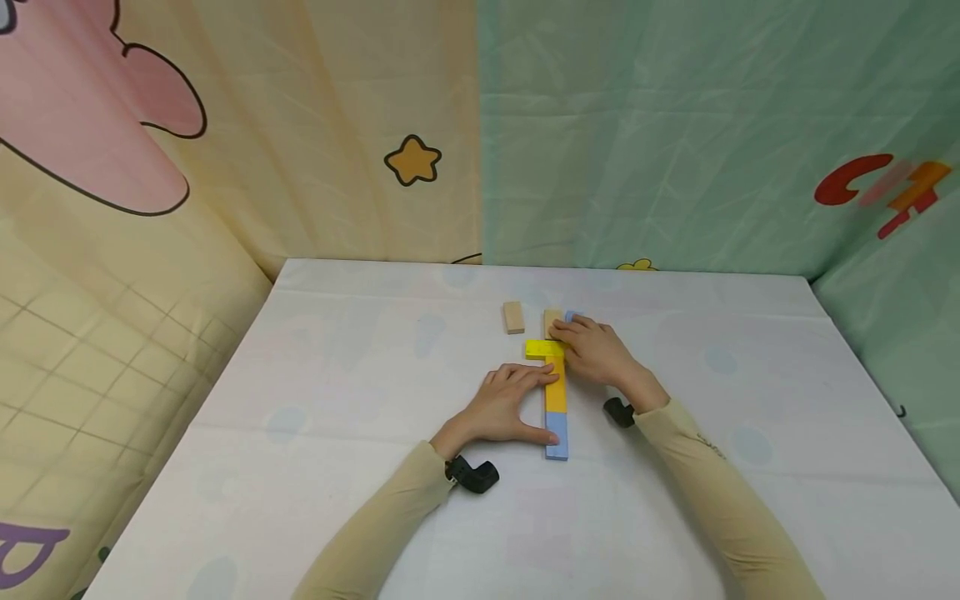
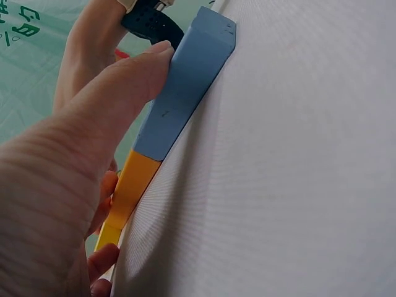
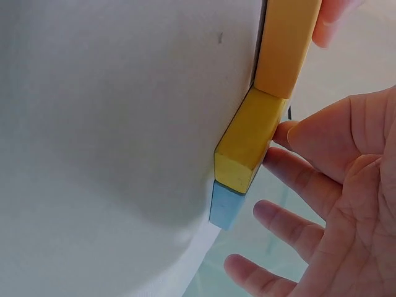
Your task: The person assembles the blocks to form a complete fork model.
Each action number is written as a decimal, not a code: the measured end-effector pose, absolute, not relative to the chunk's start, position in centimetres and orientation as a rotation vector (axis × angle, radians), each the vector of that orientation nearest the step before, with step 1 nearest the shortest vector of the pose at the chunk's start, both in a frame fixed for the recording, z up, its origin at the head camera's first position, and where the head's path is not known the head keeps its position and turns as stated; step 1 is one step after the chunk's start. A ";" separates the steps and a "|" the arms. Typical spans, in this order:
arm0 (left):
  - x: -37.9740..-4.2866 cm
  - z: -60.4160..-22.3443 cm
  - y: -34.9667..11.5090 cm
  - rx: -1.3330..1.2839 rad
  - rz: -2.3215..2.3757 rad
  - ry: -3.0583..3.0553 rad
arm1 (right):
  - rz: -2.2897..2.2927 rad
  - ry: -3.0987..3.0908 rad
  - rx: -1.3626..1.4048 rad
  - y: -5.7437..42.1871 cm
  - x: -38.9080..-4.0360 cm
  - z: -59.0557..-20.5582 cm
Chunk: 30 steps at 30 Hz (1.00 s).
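Wooden blocks lie flat in a T-like line on the table: a blue block nearest, then an orange block, then a yellow block set crosswise. Beyond the yellow one is a plain wood block. My left hand is spread, its thumb on the blue block and a fingertip on the orange block. My right hand reaches over the far end, fingers extended. Its thumb and index fingertip touch the yellow block's upper edge, partly covering the plain block.
Another plain wood block lies apart, left of the line. A second blue block shows partly behind my right hand. The white-covered table meets printed curtains at its back. Dark wrist cameras sit under both wrists.
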<state>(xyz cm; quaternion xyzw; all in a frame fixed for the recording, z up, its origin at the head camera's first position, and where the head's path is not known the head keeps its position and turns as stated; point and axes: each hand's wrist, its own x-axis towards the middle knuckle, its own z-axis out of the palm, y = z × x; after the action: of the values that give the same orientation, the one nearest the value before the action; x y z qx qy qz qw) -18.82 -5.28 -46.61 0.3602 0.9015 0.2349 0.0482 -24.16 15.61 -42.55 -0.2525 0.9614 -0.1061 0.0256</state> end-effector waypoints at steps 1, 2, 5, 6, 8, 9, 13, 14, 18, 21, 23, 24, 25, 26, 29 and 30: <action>-18.8 -46.6 -5.3 1.095 0.714 2.747 | -0.334 2.971 -0.782 15.6 -24.2 -42.6; -18.9 -46.6 -5.3 1.091 0.709 2.746 | -0.342 2.969 -0.782 15.6 -24.1 -42.6; -18.9 -46.7 -5.3 1.083 0.700 2.744 | -0.358 2.966 -0.782 15.6 -24.1 -42.6; -18.9 -46.7 -5.3 1.081 0.700 2.742 | -0.362 2.964 -0.779 15.6 -24.1 -42.6; -18.9 -46.7 -5.3 1.082 0.701 2.741 | -0.366 2.960 -0.773 15.5 -24.0 -42.6; -18.9 -46.7 -5.3 1.082 0.704 2.740 | -0.365 2.958 -0.771 15.5 -24.0 -42.6; -18.9 -46.8 -5.3 1.086 0.711 2.741 | -0.354 2.955 -0.763 15.5 -23.8 -42.5; -18.9 -46.8 -5.3 1.088 0.713 2.742 | -0.353 2.954 -0.762 15.5 -23.7 -42.4; -18.9 -46.7 -5.3 1.093 0.718 2.742 | -0.358 2.947 -0.766 15.5 -23.7 -42.4; -18.9 -46.7 -5.3 1.096 0.721 2.744 | -0.382 2.940 -0.780 15.6 -23.7 -42.4; -18.9 -46.7 -5.3 1.096 0.720 2.747 | -0.410 2.935 -0.798 15.7 -23.7 -42.4; -18.9 -46.7 -5.3 1.098 0.720 2.749 | -0.425 2.932 -0.804 15.7 -23.7 -42.5; -18.9 -46.7 -5.3 1.100 0.722 2.750 | -0.441 2.929 -0.811 15.7 -23.7 -42.6; -18.9 -46.7 -5.3 1.103 0.722 2.750 | -0.461 2.923 -0.816 15.8 -23.7 -42.6; -18.9 -46.7 -5.3 1.107 0.714 2.753 | -0.521 2.905 -0.837 16.0 -23.8 -42.8; -18.9 -46.7 -5.3 1.108 0.712 2.754 | -0.539 2.898 -0.844 16.1 -23.8 -42.9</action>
<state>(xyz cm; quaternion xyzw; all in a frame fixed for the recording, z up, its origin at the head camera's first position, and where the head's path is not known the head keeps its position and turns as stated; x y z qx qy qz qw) -18.88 -5.33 -46.70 0.3627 0.9012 0.2329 0.0446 -23.83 16.13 -42.89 -0.2751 0.9445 -0.1755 0.0376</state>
